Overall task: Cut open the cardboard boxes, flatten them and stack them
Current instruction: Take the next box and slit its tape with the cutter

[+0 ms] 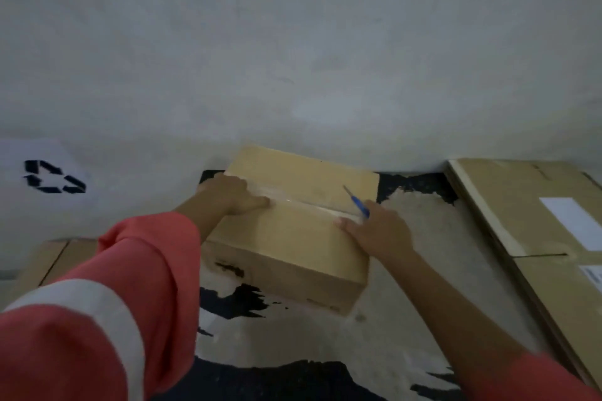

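A closed brown cardboard box lies on a black and white patterned surface against a grey wall. A clear tape seam runs across its top. My left hand presses flat on the box's top at the left end of the seam. My right hand rests on the right end of the top and holds a blue-handled cutter, whose blade points up and away over the box.
A stack of flattened cardboard with white labels lies at the right. Another flat cardboard piece shows at the lower left. A white sheet with a black recycling symbol hangs on the wall at the left.
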